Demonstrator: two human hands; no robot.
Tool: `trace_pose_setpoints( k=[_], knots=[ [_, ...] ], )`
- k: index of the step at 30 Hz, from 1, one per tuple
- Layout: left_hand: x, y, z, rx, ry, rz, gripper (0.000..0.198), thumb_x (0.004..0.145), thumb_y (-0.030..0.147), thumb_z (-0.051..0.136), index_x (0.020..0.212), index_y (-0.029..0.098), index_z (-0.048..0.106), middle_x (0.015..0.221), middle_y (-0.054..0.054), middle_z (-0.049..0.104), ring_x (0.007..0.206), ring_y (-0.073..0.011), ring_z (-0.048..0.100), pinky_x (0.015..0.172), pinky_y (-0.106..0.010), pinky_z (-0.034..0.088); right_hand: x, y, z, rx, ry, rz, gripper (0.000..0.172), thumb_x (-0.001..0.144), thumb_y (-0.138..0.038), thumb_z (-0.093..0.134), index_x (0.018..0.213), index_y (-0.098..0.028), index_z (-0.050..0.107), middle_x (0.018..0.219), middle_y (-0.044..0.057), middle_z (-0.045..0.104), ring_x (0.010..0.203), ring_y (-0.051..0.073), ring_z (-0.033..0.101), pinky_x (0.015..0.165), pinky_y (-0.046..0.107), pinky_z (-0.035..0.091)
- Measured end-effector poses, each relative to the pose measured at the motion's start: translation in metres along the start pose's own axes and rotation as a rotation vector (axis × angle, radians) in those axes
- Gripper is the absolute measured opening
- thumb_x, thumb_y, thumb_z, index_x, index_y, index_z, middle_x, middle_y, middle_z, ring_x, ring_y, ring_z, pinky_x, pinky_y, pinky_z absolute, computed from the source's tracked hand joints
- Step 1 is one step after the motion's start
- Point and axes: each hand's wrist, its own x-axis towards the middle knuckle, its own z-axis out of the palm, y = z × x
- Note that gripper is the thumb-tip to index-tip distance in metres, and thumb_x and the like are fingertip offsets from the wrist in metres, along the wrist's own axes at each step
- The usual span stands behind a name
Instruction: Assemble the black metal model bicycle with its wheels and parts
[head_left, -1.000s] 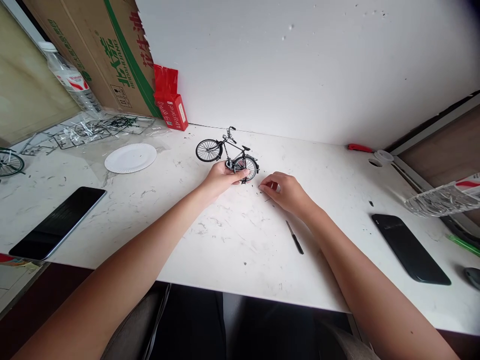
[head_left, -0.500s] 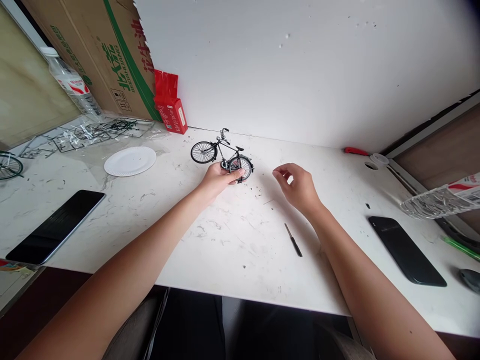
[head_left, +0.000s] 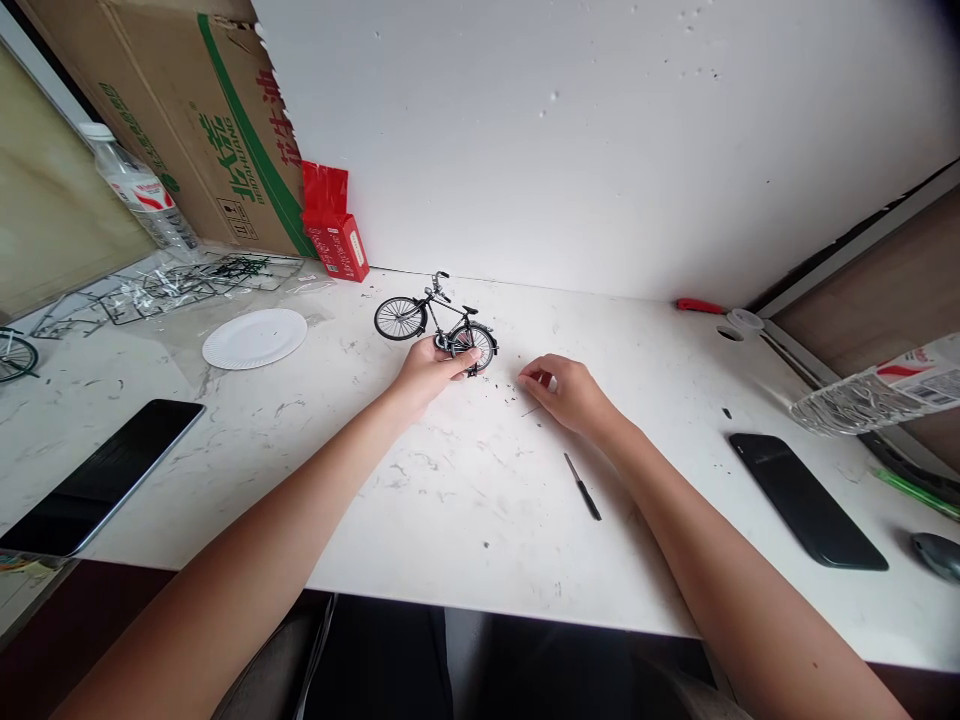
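Note:
A small black model bicycle (head_left: 444, 317) is gripped near its rear wheel by my left hand (head_left: 429, 368), the thumb lying over the wheel. Its front wheel points left and the handlebar stands up. To the right of it, apart from the bike, is my right hand (head_left: 564, 388), thumb and fingertips pinched together low over the table. Whatever is between those fingertips, if anything, is too small to make out. Tiny dark bits lie on the tabletop between the two hands. A thin black-handled tool (head_left: 583, 488) with a narrow metal blade rests below my right hand.
On the left are a white paper plate (head_left: 255, 339), plastic part frames (head_left: 187, 290), a phone (head_left: 105, 478) and a bottle (head_left: 142, 190). A red box (head_left: 341, 245) stands by a carton (head_left: 225, 130). Rightward lie a black phone (head_left: 808, 500), a mouse (head_left: 937, 555) and a red-handled item (head_left: 699, 305).
My right hand has moved left and slightly down, nearer the bicycle. My left hand keeps its hold on the bike. The view has tilted slightly.

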Motion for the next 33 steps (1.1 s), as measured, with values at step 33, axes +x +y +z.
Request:
trace_pose_setpoints(
  k=[33],
  knots=[
    [-0.013,0.002,0.013,0.005,-0.122,0.014,0.048,0.076,0.046,0.093,0.111,0.017,0.077,0.113,-0.013,0.081,0.099,-0.0258,0.076,0.088,-0.038,0.052,-0.008,-0.029,0.012,0.105,0.337,-0.161,0.020,0.109,-0.045,0.053,0.109,-0.029,0.065,0.110,0.011,0.061,0.098,0.028,0.060,0.070,0.041,0.053]
  ],
)
